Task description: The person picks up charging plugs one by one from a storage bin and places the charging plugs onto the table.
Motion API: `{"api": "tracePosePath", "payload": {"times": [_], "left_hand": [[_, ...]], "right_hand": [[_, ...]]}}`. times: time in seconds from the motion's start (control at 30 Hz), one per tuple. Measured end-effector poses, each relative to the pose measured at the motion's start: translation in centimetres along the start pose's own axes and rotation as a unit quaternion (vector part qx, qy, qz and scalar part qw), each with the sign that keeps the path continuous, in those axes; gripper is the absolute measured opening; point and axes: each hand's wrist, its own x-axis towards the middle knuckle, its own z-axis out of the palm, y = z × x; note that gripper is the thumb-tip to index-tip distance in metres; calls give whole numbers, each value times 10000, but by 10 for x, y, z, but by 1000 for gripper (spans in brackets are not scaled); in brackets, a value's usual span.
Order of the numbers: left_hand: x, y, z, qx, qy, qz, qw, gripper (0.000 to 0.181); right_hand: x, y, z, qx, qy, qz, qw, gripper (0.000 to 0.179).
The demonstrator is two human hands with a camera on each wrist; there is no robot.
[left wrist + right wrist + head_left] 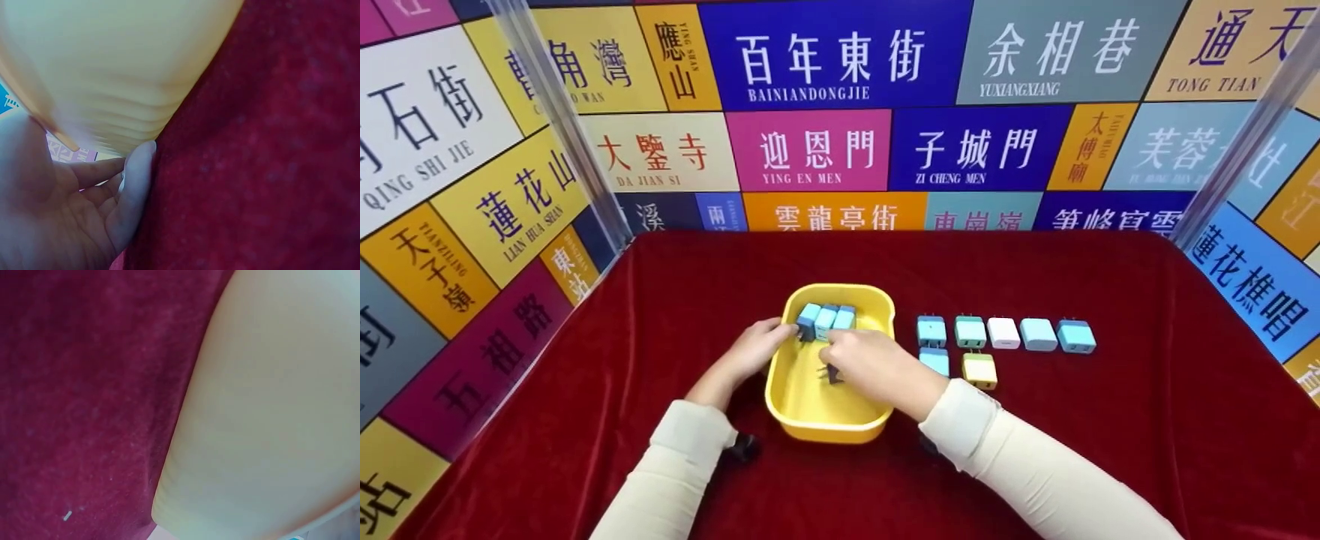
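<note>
My right hand (pixel 866 366) reaches into a yellow plastic tub (pixel 775 409) and pinches a dark wall charger (pixel 834 373). Its prongs point left, and my fingers hide much of it. Along the tub's left side, my left hand (pixel 754 349) holds the rim. In the left wrist view, the thumb (pixel 139 169) lies against the outside of the tub's wall. Several blue wall chargers (pixel 825 321) stand side by side at the tub's far end. The right wrist view shows only the tub's outer wall (pixel 264 410) and red cloth; that hand is out of sight there.
Right of the tub, a row of wall chargers includes a white one (pixel 1003 333) and a blue one (pixel 1076 337). Nearer lie another blue charger (pixel 934 361) and a yellow one (pixel 979 370). Red cloth (pixel 1072 435) covers the table; a colourful sign-covered wall (pixel 817 150) stands behind.
</note>
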Motion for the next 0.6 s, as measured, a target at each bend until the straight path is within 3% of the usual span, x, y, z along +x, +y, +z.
{"api": "tracePosePath", "payload": {"times": [0.13, 0.43, 0.53, 0.6], "left_hand": [[0, 0, 0, -55, -33, -30, 10000, 51], [1, -2, -1, -22, -42, 21, 10000, 50], [1, -1, -1, -47, -48, 19, 10000, 50], [0, 0, -1, -70, -49, 23, 10000, 49]], "right_hand": [[-1, -2, -1, 145, -53, 260, 9995, 1], [4, -6, -1, 746, -366, 936, 9921, 24], [4, -4, -4, 833, -354, 917, 9917, 32], [4, -2, -6, 860, -302, 672, 9936, 31]]}}
